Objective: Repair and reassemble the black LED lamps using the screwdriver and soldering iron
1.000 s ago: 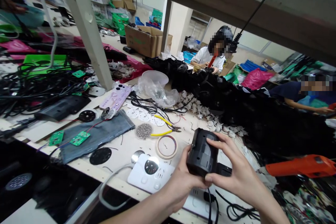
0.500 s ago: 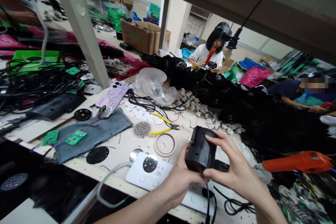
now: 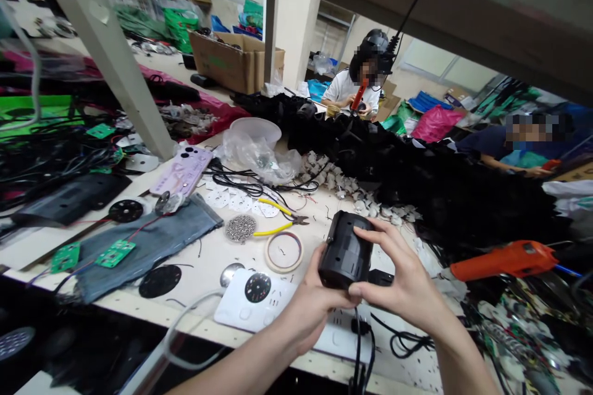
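A rounded black plastic housing (image 3: 346, 253) with small screw holes is held between both my hands above the bench. My left hand (image 3: 311, 293) grips it from the left and underneath, with the far fingers hidden behind it. On its right side, my right hand (image 3: 401, 274) presses fingertips to the top and the thumb near the lower edge, beside a black protruding piece. A black cable (image 3: 357, 345) hangs below the housing, over a white power strip (image 3: 245, 311). An orange electric screwdriver (image 3: 507, 259) lies to the right of my right hand.
Yellow-handled cutters (image 3: 275, 231), a dish of small screws (image 3: 241, 228) and a tape roll (image 3: 284, 252) lie left of the housing. Black parts heap (image 3: 361, 160) across the back. A slanted metal post (image 3: 111, 55) stands at left. Two people work beyond the bench.
The view has shifted slightly, so the scene sits further left. Both hands keep the black housing in much the same hold. A person across the bench has lowered an orange tool.
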The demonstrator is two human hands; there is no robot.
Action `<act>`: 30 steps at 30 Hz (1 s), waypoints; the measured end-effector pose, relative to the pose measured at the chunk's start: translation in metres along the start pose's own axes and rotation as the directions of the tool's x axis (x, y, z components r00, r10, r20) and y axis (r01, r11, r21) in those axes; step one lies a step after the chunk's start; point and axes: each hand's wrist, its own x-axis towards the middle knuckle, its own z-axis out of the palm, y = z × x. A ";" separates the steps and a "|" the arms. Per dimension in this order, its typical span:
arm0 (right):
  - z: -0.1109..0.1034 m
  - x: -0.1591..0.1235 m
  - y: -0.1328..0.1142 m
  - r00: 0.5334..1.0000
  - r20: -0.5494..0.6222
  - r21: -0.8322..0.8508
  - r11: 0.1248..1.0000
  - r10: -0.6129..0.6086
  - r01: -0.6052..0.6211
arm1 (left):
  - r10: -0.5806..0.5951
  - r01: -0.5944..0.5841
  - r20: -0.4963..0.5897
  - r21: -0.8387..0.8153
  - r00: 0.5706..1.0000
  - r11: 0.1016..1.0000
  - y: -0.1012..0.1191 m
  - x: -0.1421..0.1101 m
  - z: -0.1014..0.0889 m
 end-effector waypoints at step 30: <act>-0.001 -0.029 -0.001 1.000 0.030 0.034 0.999 0.004 -0.005 | 0.033 -0.039 0.066 0.096 0.997 0.995 -0.013 -0.010 -0.002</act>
